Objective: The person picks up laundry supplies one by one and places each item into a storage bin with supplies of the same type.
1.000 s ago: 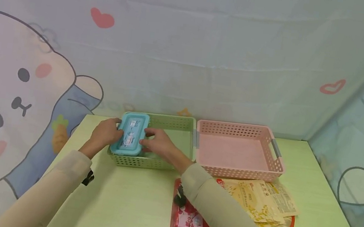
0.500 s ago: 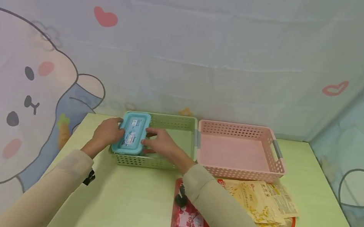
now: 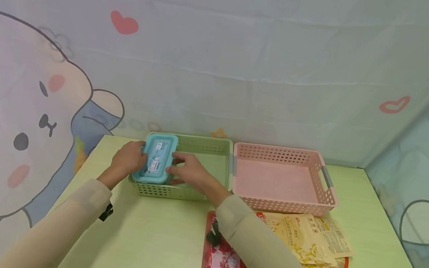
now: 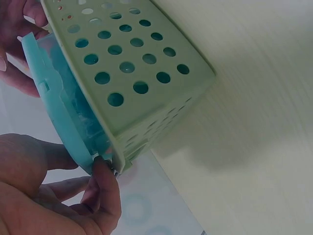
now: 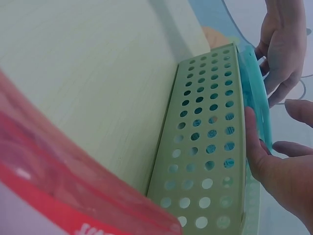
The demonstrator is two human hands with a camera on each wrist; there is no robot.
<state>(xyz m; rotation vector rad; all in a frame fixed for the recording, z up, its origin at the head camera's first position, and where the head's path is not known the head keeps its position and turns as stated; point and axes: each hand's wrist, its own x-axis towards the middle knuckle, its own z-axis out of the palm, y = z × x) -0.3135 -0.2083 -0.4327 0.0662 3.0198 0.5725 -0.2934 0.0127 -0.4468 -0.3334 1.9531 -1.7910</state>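
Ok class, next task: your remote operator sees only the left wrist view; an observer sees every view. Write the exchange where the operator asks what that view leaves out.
Operator: I see the pale green perforated plastic basket and the rectangular turquoise-lidded plastic box. What stands beside that basket?
Observer: A pink perforated plastic basket stands to its right in the head view.
Operator: Is anything in front of the pink one?
Observer: Yes, overlapping flat yellow printed pouches.

Room in green basket [image 3: 214,166] beside blue container [image 3: 156,158], open space above pink basket [image 3: 275,181], right forearm [image 3: 263,253] partly blocking red package [image 3: 222,265]
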